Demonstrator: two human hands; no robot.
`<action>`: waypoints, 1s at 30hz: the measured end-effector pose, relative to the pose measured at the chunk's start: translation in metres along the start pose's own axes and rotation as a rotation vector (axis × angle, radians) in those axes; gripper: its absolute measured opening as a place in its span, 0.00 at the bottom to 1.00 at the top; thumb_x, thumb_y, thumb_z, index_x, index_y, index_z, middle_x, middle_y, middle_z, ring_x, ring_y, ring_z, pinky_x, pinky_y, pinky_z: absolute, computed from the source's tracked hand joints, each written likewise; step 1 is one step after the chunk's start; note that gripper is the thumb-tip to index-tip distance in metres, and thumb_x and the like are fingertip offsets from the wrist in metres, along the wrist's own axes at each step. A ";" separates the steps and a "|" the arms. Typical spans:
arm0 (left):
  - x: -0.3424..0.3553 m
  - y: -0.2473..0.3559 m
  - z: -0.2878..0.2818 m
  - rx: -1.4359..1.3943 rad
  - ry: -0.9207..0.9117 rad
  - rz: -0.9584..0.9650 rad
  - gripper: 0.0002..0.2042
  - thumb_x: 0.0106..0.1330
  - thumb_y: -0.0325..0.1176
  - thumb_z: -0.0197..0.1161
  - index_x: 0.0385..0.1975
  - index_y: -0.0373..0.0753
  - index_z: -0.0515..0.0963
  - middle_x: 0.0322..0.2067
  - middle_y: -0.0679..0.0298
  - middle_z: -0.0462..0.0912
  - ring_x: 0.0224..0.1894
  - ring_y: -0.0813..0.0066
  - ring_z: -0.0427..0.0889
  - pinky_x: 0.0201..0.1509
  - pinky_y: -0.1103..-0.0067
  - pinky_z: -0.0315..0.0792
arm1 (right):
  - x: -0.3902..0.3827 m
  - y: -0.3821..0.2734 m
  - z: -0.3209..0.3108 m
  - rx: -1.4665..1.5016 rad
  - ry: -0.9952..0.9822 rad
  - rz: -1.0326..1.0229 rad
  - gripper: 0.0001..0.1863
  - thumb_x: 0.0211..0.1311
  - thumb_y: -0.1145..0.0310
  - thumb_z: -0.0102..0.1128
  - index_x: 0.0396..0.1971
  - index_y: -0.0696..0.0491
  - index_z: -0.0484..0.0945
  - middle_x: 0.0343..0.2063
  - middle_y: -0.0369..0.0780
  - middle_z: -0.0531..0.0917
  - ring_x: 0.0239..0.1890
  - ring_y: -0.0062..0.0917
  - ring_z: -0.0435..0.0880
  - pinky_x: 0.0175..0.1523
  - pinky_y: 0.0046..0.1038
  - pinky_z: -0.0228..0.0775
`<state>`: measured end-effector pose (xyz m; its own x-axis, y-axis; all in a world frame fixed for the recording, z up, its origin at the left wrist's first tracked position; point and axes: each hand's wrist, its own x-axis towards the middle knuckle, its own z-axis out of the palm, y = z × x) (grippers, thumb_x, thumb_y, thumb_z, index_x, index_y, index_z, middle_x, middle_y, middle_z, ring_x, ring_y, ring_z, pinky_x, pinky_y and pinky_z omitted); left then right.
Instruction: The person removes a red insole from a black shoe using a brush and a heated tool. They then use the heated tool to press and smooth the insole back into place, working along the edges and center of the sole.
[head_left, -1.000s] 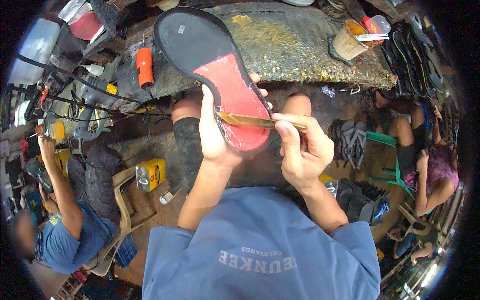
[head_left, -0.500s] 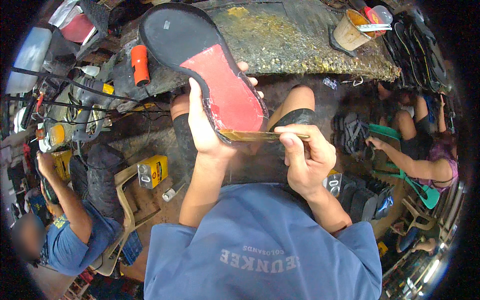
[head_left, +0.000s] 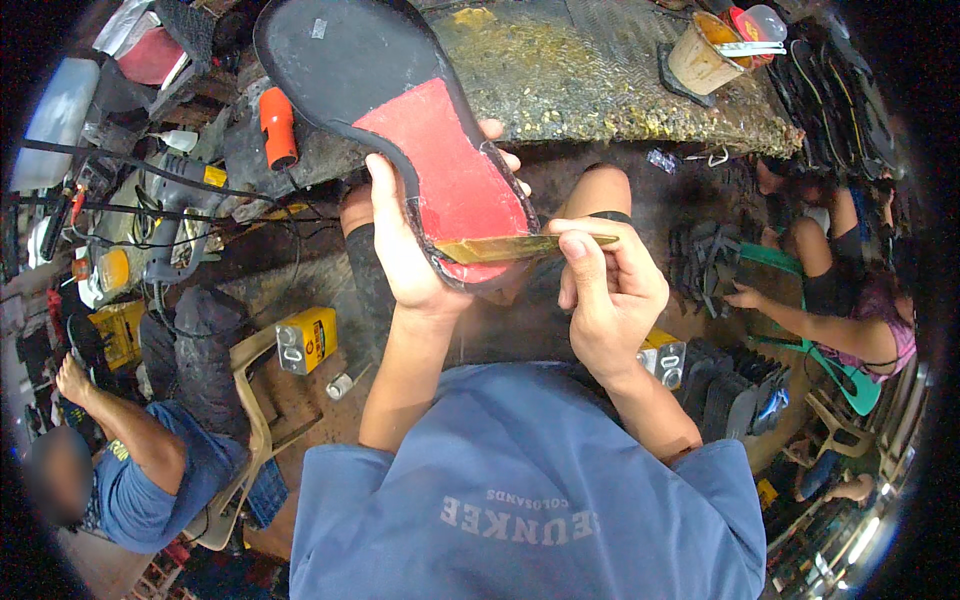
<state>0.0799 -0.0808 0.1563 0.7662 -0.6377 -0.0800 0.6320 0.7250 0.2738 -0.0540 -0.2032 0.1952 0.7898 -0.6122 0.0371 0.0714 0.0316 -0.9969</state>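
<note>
Right now, your left hand [head_left: 420,270] has a firm grasp on a shoe sole [head_left: 380,85], thumb along one edge, fingertips curling round the other. And there's your right hand [head_left: 615,290], pinching a flat, brass-coloured blade [head_left: 530,246] between thumb and fingers, the metal long and thin with a slanted, pointed end. That blade lies crosswise over the heel end of the sole, its point by the left-hand rim; whether the whole edge bears on the surface, I can't tell.

Look at that sole! You've got it in front of you, above your knees, with the broad toe end up and to the left, over the near side of the table [head_left: 600,100] as seen from above. It's an hourglass shape: wide toe, narrow waist, rounded heel. The toe half is smooth, matt black, with one small pale rectangular mark, and a raised black rim runs round it. From waist to heel sits a bright red patch [head_left: 460,175], flat-looking, its border ragged and flecked with whitish bits, the black edge beside it rough and scuffed.

Now the table: worn, dark and grainy, patterned in places, crusted with yellowish lumps along its near edge. A stained, tapering tub [head_left: 695,65] stands on its right side, brownish stuff inside and white sticks across the rim. Over on your left lies an orange cylindrical tool [head_left: 278,130], smooth-sided, a cable at its lower end.
</note>
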 end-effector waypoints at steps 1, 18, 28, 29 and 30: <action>0.000 0.000 0.000 0.002 0.006 0.008 0.41 0.84 0.68 0.39 0.76 0.34 0.67 0.66 0.48 0.80 0.59 0.47 0.86 0.61 0.53 0.85 | 0.000 0.001 -0.002 -0.067 -0.017 -0.051 0.05 0.75 0.78 0.69 0.45 0.62 0.89 0.39 0.41 0.94 0.36 0.19 0.91 0.43 0.23 0.83; -0.006 -0.005 0.012 0.037 0.028 0.109 0.43 0.83 0.71 0.37 0.75 0.34 0.68 0.64 0.49 0.82 0.55 0.47 0.87 0.60 0.53 0.85 | 0.014 -0.003 0.003 -0.301 0.019 -0.473 0.07 0.65 0.80 0.76 0.42 0.62 0.89 0.37 0.46 0.95 0.35 0.30 0.95 0.43 0.26 0.86; -0.006 0.001 0.012 -0.013 0.020 0.141 0.42 0.84 0.71 0.34 0.77 0.38 0.66 0.64 0.46 0.81 0.56 0.49 0.87 0.58 0.53 0.86 | 0.017 -0.001 -0.009 -0.284 -0.211 -0.594 0.08 0.66 0.79 0.76 0.43 0.61 0.88 0.36 0.46 0.94 0.35 0.32 0.95 0.42 0.30 0.86; -0.006 0.001 0.012 0.001 0.026 0.146 0.42 0.84 0.70 0.33 0.77 0.38 0.65 0.64 0.45 0.81 0.56 0.50 0.87 0.56 0.54 0.87 | 0.014 -0.002 -0.013 -0.290 -0.210 -0.546 0.07 0.67 0.79 0.75 0.43 0.60 0.88 0.36 0.45 0.94 0.35 0.30 0.95 0.41 0.29 0.86; -0.006 0.001 0.012 0.013 0.017 0.173 0.42 0.84 0.71 0.33 0.77 0.38 0.65 0.64 0.45 0.81 0.56 0.50 0.87 0.56 0.54 0.87 | 0.011 -0.003 -0.015 -0.282 -0.208 -0.456 0.07 0.68 0.79 0.74 0.43 0.60 0.88 0.35 0.45 0.94 0.34 0.29 0.94 0.41 0.28 0.85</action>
<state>0.0747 -0.0797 0.1683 0.8654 -0.4989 -0.0465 0.4888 0.8201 0.2977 -0.0550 -0.2220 0.1972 0.8226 -0.3452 0.4519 0.2900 -0.4288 -0.8556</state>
